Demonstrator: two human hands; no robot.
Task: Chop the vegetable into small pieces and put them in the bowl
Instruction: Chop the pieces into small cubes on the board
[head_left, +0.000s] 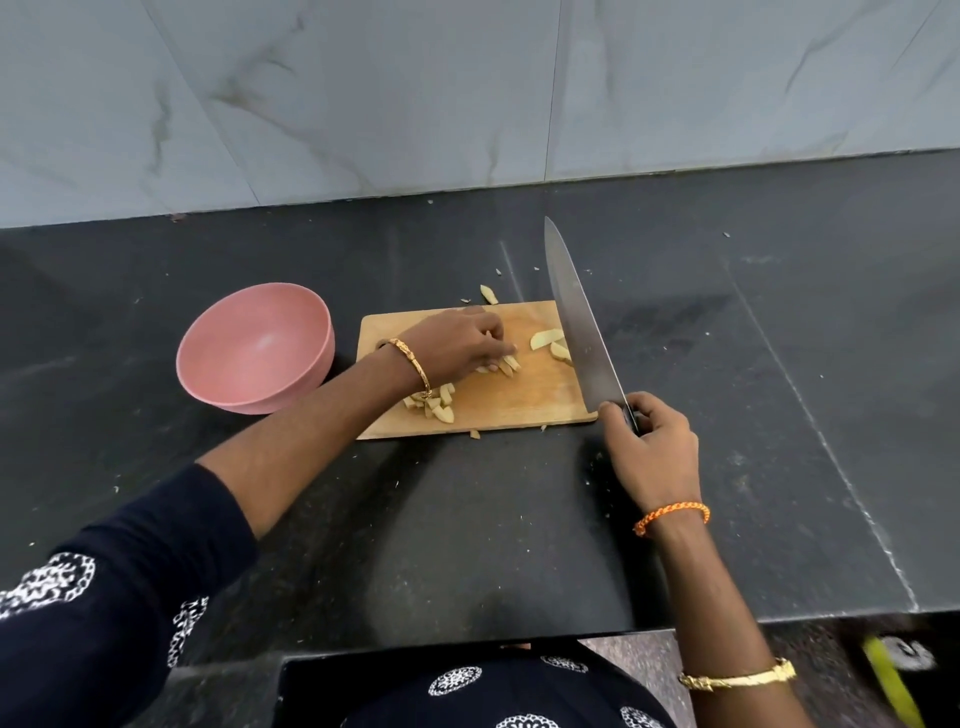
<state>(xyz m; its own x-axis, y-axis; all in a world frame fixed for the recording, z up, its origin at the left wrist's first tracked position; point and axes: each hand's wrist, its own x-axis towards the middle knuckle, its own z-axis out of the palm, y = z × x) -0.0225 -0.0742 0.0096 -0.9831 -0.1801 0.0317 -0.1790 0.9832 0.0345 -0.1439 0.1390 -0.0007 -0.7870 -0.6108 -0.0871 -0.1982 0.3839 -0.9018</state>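
left hand (462, 340): fingers curled down onto a few cut strips (506, 366) mid-board; pinching or just gathering, can't tell.
right hand (649, 447): wrapped round the handle of the knife (582, 322) at the board's right edge; blade points away from the person, appears raised or tilted over the right side of the board.
vegetable: pale pieces in three groups on the cutting board (519, 405) — a pile (434, 402) at the near-left, the strips under the left fingers, two bigger wedges (550, 343) beside the blade. One stray piece (488, 294) is off the board's far edge; crumbs off the near edge.
bowl (254, 348): pink, no pieces visible inside, just left of the board, apart from it.
risk 1: left fingertips sit near the blade; a chop before they tuck back could nick them.
risk 2: wedges still look large; scooping now leaves oversized pieces.
risk 3: pieces close to the board edges roll onto the counter (467, 519) when swept toward the bowl.
risk 4: long blade, grip far back on the handle; less tip control, likely uneven cuts.
risk 5: a light bowl may slide if bumped by the left forearm.
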